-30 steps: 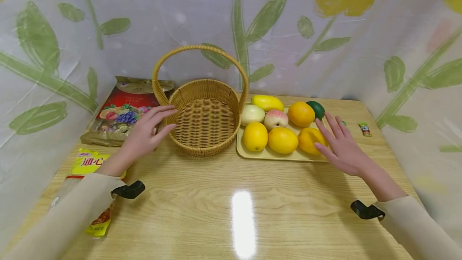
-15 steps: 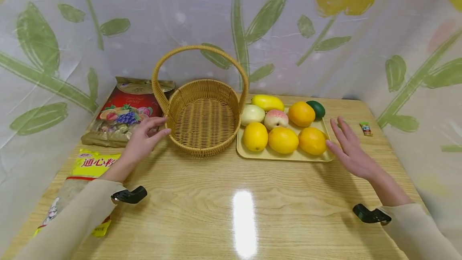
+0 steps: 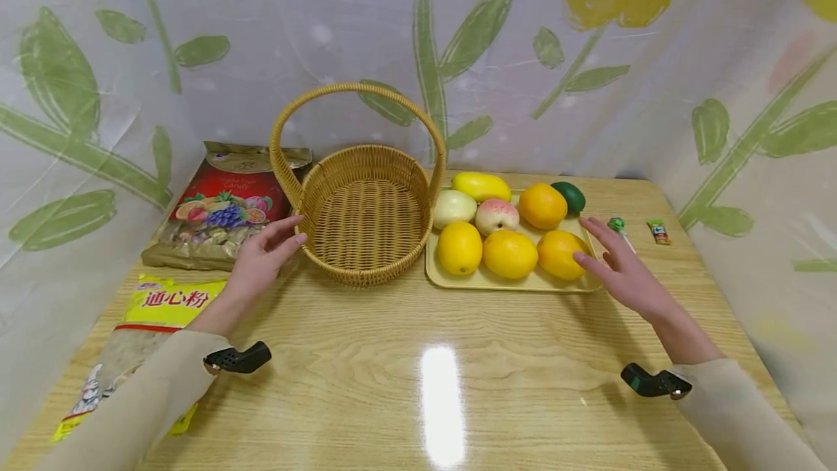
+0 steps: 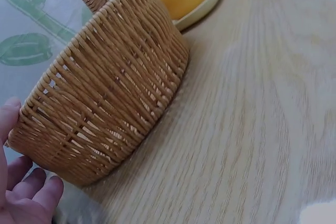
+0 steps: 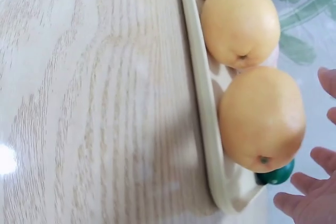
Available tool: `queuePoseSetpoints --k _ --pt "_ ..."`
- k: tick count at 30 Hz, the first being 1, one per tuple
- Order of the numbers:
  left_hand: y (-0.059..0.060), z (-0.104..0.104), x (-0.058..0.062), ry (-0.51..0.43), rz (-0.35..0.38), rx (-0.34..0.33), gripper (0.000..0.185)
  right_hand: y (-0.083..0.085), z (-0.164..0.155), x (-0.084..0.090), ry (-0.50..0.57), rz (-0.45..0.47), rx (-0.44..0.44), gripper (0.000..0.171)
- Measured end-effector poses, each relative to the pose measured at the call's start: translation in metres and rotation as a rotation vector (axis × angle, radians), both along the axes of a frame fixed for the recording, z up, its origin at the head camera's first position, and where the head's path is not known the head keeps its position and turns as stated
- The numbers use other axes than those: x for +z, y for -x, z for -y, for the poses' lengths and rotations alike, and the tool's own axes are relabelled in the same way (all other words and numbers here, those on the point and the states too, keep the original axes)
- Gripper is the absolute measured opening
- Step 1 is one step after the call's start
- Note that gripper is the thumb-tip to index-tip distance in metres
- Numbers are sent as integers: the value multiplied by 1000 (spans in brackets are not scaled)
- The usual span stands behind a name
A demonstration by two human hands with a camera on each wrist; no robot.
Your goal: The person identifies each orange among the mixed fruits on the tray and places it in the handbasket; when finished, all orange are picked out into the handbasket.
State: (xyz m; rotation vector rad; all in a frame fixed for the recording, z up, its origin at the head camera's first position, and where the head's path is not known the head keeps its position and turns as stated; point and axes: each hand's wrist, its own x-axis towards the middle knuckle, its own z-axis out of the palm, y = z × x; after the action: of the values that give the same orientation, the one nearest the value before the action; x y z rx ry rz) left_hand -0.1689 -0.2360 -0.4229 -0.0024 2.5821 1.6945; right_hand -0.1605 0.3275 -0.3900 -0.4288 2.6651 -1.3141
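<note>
My left hand [image 3: 261, 256] is at the left side of a round wicker basket [image 3: 368, 267] with a tall handle. Its thumb and index finger pinch the rim; in the left wrist view the other fingers [image 4: 31, 187] curl below, outside the wall. The basket holds nothing. My right hand [image 3: 624, 275], fingers spread and relaxed, hovers by the right end of a cream tray [image 3: 431, 278], closest to an orange-yellow fruit [image 3: 562, 254]. On the tray also lie an orange [image 3: 543, 206], a peach [image 3: 497, 216], a pale green fruit [image 3: 454, 209], a dark green fruit [image 3: 569, 197] and several yellow fruits.
A red candy bag [image 3: 225, 202] lies behind my left hand, with a yellow pasta bag [image 3: 163, 304] partly under that sleeve. A green-topped lollipop [image 3: 617, 224] and a small wrapped candy [image 3: 659, 231] lie right of the tray. A floral curtain [image 3: 366, 20] hangs behind.
My left hand has come down and back onto the basket rim. My right hand drew right, off the tray's corner, then came back left beside the end fruit. The basket and fruits stayed put.
</note>
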Motion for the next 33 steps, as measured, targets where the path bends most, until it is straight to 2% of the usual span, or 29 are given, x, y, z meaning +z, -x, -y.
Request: queuePoseSetpoints --k 8,18,24,29,33 --pt "-1 -5 -3 -202 -12 -12 61 11 2 -14 12 53 3 64" --pt "-2 -8 -2 -262 7 15 58 19 4 -25 -28 -5 43 53" --pt "-3 -9 -2 -301 28 19 59 21 4 -26 -89 -15 83 56" --pt "-3 -12 -3 -385 37 31 59 20 1 -23 -121 -4 138 57" --pt "-3 -14 -3 -433 58 44 60 19 2 -17 -174 -92 147 56"
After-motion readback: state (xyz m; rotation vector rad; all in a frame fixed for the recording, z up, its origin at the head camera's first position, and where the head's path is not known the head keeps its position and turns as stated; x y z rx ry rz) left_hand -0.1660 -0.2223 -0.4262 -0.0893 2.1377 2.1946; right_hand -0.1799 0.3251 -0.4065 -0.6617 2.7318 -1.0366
